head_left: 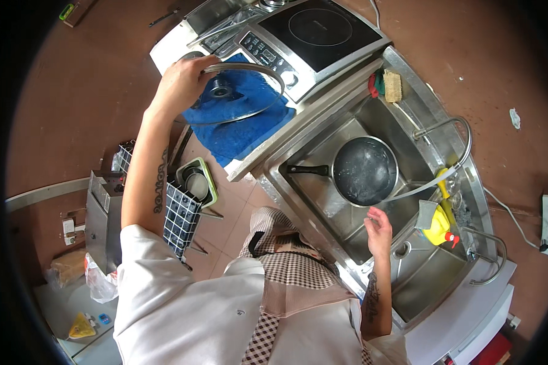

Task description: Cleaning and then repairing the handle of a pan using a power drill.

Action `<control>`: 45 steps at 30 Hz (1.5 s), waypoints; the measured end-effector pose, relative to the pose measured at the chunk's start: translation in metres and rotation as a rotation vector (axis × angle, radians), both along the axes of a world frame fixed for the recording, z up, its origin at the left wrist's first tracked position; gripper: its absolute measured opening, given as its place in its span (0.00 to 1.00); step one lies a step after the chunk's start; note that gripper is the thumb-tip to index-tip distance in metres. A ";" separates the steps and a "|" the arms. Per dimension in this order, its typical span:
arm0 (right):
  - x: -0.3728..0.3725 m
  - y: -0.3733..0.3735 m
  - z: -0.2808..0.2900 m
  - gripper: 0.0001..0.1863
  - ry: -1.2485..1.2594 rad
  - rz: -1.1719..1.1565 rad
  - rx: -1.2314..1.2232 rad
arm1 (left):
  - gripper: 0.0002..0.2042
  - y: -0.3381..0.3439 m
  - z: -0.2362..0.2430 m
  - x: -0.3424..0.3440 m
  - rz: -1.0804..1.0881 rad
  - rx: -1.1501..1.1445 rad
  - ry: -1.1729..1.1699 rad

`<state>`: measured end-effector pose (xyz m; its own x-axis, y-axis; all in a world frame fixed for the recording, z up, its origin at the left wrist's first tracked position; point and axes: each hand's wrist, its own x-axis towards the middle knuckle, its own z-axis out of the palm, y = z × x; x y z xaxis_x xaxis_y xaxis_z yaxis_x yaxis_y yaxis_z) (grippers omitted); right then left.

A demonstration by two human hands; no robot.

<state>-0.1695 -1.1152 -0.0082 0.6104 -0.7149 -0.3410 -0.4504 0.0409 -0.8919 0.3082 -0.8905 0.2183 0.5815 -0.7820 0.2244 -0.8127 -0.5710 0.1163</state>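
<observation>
Glass lid [237, 100] was up and left of pan [365, 170], over blue cloth [249, 131] on worktop [169, 51]; contact with cloth unclear. Left hand [187, 79] gripped lid rim on side away from pan, so lid lay between that hand and pan. Pan sat in sink [326, 216], handle [309, 170] setting long axis, pointing left. Right hand [379, 231] was nearer pan, just beside near rim, fingers loosely spread, holding nothing.

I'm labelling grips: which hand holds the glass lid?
The left hand, gripping the glass lid at its rim; the right hand is open near the pan, holding nothing.
</observation>
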 end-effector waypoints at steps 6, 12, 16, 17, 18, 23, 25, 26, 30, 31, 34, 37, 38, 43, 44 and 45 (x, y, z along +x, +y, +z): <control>0.013 0.007 0.003 0.18 0.021 0.017 -0.001 | 0.14 -0.014 -0.008 0.015 -0.061 -0.008 -0.038; 0.024 0.010 0.016 0.18 0.103 0.091 -0.062 | 0.17 -0.032 -0.016 0.043 -0.075 0.051 -0.052; 0.023 0.007 0.018 0.17 0.129 0.096 -0.097 | 0.18 -0.030 -0.023 0.072 -0.004 0.058 -0.053; 0.022 0.007 0.017 0.17 0.132 0.094 -0.099 | 0.20 -0.029 -0.023 0.079 0.005 0.055 -0.045; 0.020 0.007 0.017 0.17 0.133 0.096 -0.098 | 0.20 -0.028 -0.024 0.084 0.006 0.056 -0.043; 0.013 0.004 0.017 0.17 0.175 0.074 -0.101 | 0.25 -0.034 -0.025 0.092 -0.033 0.018 0.000; 0.004 -0.006 0.005 0.18 0.166 0.047 -0.112 | 0.30 -0.039 -0.021 0.090 -0.030 -0.011 0.053; 0.001 -0.009 0.005 0.18 0.159 0.033 -0.121 | 0.31 -0.035 -0.023 0.090 0.008 -0.035 0.080; 0.022 -0.057 -0.002 0.19 -0.156 -0.362 0.267 | 0.33 -0.024 -0.003 0.078 0.094 -0.050 0.184; 0.024 -0.075 -0.006 0.19 -0.298 -0.464 0.399 | 0.31 -0.023 -0.005 0.080 0.083 -0.096 0.155; 0.041 -0.127 -0.017 0.13 -0.429 -0.589 0.601 | 0.24 -0.031 -0.001 0.061 -0.084 -0.358 -0.235; 0.042 -0.175 -0.019 0.13 -0.566 -0.672 0.648 | 0.12 -0.077 -0.054 0.001 -0.136 -0.699 0.336; 0.036 -0.189 -0.025 0.13 -0.592 -0.721 0.618 | 0.10 -0.099 -0.066 -0.043 0.002 -0.555 0.661; -0.004 -0.213 -0.047 0.14 -0.538 -0.472 0.551 | 0.21 -0.166 -0.290 -0.145 -0.412 0.257 0.804; -0.013 -0.209 -0.055 0.13 -0.169 -0.382 0.005 | 0.23 -0.161 -0.356 -0.149 -0.393 0.414 0.744; -0.012 -0.199 -0.063 0.14 0.207 -0.257 -0.509 | 0.24 -0.131 -0.431 -0.143 -0.271 0.486 0.748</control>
<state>-0.1818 -1.3146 -0.0711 0.3540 -0.9352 -0.0105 -0.6486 -0.2374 -0.7231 0.1650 -1.0212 -0.2132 0.2267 -0.8219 -0.5226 -0.7355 -0.4962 0.4613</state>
